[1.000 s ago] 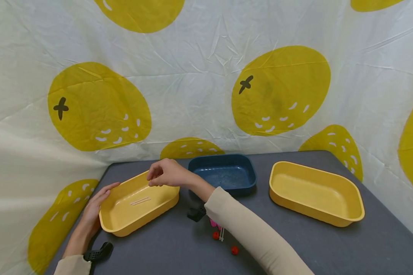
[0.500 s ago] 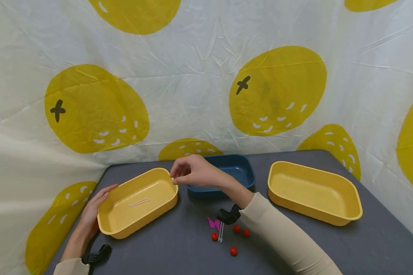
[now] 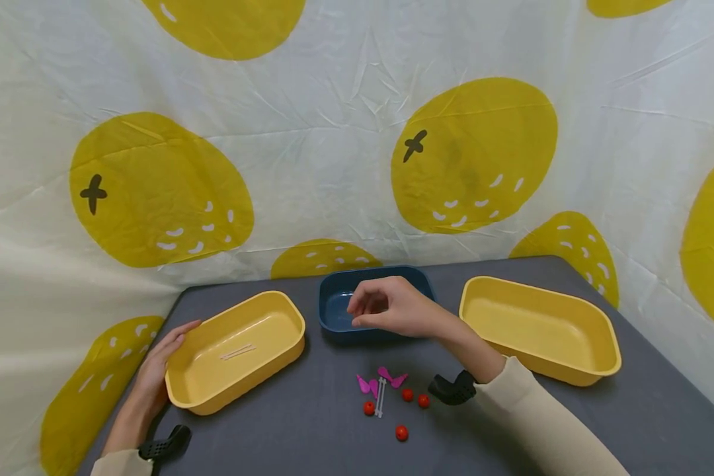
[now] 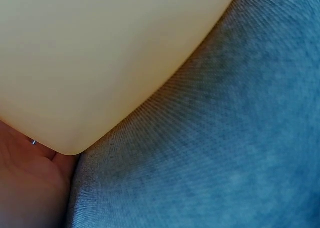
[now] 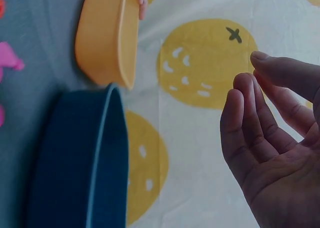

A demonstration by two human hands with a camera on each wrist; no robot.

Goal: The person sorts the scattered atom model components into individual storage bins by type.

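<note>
My left hand [image 3: 159, 360] rests against the outer left end of the left yellow tray [image 3: 256, 380], its fingers reaching along the side. Two thin pale sticks [image 3: 238, 352] lie on that tray's floor. In the left wrist view the tray wall [image 4: 110, 52] hides most of the hand. Over the blue tray [image 3: 342, 335] hovers my right hand [image 3: 395, 307], fingers loosely bent. The right wrist view shows nothing between its fingers [image 5: 232, 112]. Nearer me on the table are several small pink teardrop-shaped pieces [image 3: 383, 373], pale sticks [image 3: 380, 398] and several red beads [image 3: 401, 433].
Another yellow tray [image 3: 547, 367] stands on the right of the dark grey table [image 3: 285, 436]. Behind it hangs a white curtain [image 3: 321, 165] with large yellow fruit prints. A black wrist strap mount [image 3: 455, 389] sits at my right wrist.
My right hand has moved right, from over the left yellow tray to over the blue tray, uncovering the pink pieces and beads. My left hand stays at the yellow tray.
</note>
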